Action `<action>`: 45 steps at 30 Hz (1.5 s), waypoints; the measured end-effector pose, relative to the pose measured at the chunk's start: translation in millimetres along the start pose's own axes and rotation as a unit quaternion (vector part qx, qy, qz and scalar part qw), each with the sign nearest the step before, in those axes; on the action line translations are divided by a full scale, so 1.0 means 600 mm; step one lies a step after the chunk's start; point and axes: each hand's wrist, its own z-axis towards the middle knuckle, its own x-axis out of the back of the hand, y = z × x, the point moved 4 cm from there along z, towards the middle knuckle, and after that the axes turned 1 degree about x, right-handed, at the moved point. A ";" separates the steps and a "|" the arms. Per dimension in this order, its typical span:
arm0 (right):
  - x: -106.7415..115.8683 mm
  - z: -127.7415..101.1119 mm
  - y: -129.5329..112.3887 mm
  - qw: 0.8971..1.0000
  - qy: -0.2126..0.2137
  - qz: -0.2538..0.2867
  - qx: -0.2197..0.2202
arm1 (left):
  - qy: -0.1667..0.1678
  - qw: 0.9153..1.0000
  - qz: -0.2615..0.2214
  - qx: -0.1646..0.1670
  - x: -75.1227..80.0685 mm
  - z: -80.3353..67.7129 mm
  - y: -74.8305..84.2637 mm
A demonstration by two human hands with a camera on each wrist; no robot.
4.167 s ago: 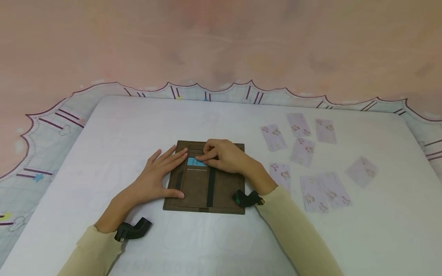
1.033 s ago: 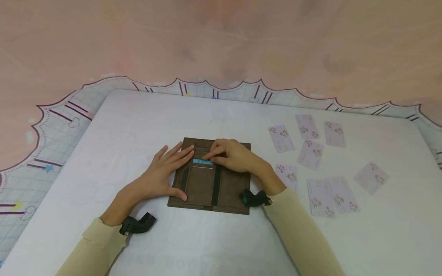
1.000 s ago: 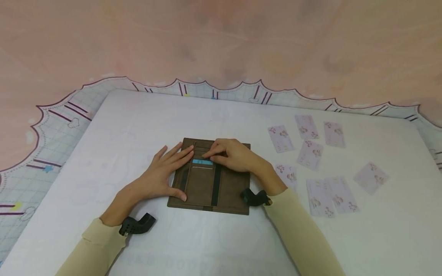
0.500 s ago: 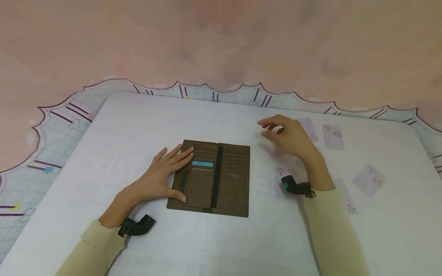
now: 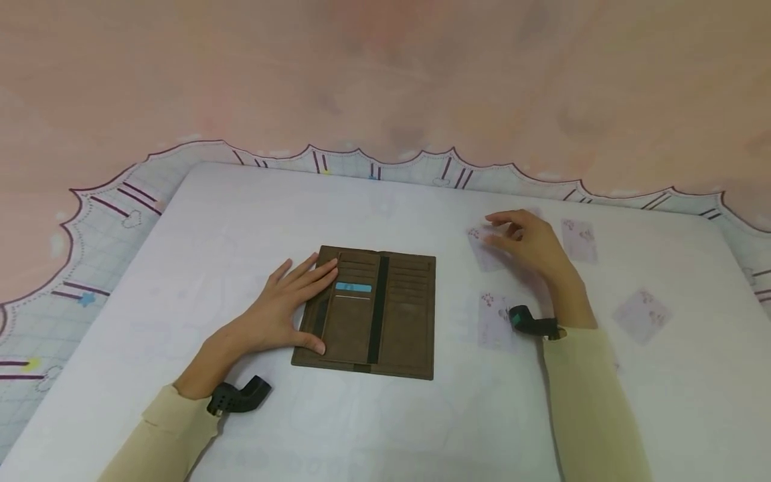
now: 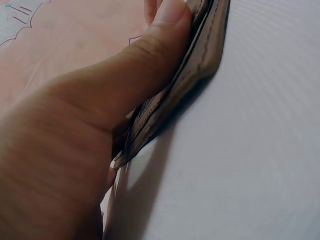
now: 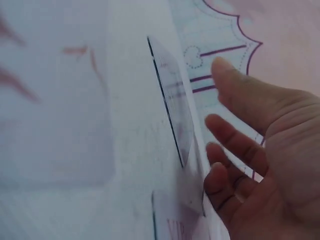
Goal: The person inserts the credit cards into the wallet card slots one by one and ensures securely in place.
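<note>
A brown bifold wallet [image 5: 403,341] lies unfolded on the white table, with card slots on both halves. From a slot in its left half a strip of a blue card [image 5: 353,287] shows. My left hand [image 5: 274,308] rests on the wallet's left edge, fingers spread; the left wrist view has the thumb [image 6: 145,55] lying on the leather. My right hand [image 5: 533,248] hovers over the pale cards to the right, fingers loosely bent and holding nothing. Just left of its fingertips is a pale card [image 5: 484,258], partly under the hand in the head view.
Other pale purple cards lie right of the wallet: one near card [image 5: 495,331], one at the back [image 5: 579,241] and a turned one [image 5: 642,318]. The right arm hides several more. A patterned cloth [image 5: 361,164] borders the table's far edge.
The blue card has gone deeper into its slot. My right hand has left the wallet and moved right, over the pale cards. The left hand stays on the wallet.
</note>
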 end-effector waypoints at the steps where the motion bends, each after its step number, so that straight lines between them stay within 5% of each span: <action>1: 0.000 -0.002 0.004 1.000 -0.002 -0.002 -0.007 | -0.003 1.000 0.000 0.001 -0.001 0.001 -0.001; 7: -0.003 -0.008 0.022 0.999 -0.038 -0.005 -0.035 | -0.016 1.000 -0.003 0.009 -0.004 0.002 -0.002; 15: -0.014 -0.004 0.014 0.996 -0.092 -0.012 -0.008 | -0.014 1.000 -0.007 0.012 -0.002 -0.002 -0.005; 30: -0.035 0.002 -0.006 0.991 -0.099 -0.063 -0.059 | -0.010 1.000 -0.006 0.011 -0.002 0.000 -0.005; 45: 0.005 -0.033 0.031 0.995 -0.054 -0.009 -0.082 | -0.006 1.000 -0.009 0.008 -0.004 0.000 -0.006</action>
